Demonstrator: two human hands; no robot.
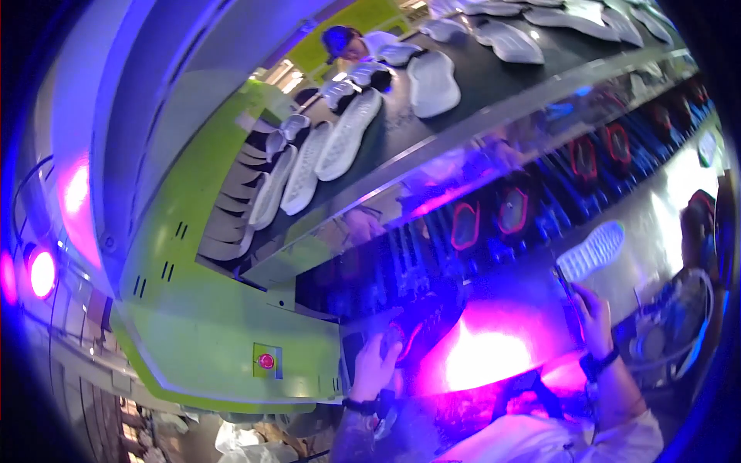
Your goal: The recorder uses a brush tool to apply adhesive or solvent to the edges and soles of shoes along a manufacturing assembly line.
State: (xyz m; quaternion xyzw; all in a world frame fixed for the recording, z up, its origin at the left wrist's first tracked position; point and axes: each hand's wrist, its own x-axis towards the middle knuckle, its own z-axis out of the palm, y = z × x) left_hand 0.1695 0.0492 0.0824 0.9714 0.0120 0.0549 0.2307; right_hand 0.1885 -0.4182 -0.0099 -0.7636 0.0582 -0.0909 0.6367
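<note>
My left hand [376, 366] is at the near end of a dark shoe upper [432, 328] with a pink-red edge, and its fingers curl against it. Bright violet glare blurs that contact. To the right, my right hand [593, 312] is closed round a thin dark stick-like tool [570, 297], whose exact kind I cannot make out. Just beyond the tool's upper end lies a pale shoe sole [593, 251], its patterned face up, on the light work surface [621, 285].
A conveyor belt [494, 85] carrying several white soles runs across the back. Below it stands a row of dark shoe uppers [513, 210] with red-edged openings. A green machine housing [193, 339] with a red button [266, 361] is at left. Another person [356, 48] is beyond the belt.
</note>
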